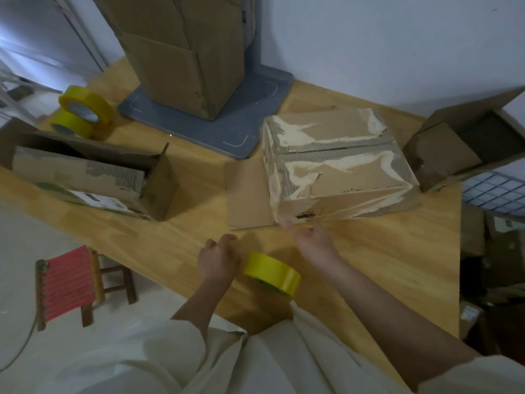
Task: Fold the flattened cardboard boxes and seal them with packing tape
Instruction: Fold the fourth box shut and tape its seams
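A folded cardboard box (pixel 338 166) with a torn, tape-scarred top stands in the middle of the wooden table (pixel 383 265); one side flap (pixel 247 194) lies flat to its left. A yellow roll of packing tape (pixel 271 273) rests on the table near the front edge, between my hands. My left hand (pixel 217 257) hovers just left of the roll with its fingers curled in and nothing seen in them. My right hand (pixel 312 240) is blurred, fingers spread, at the box's near bottom corner, holding nothing.
An open box (pixel 93 177) lies on its side at the left. Another open box (pixel 454 146) sits at the right edge. A tall box (pixel 181 52) stands on a grey base (pixel 216 120) at the back. Two yellow tape rolls (pixel 82 109) are stacked back left. A red stool (pixel 68 285) is on the floor.
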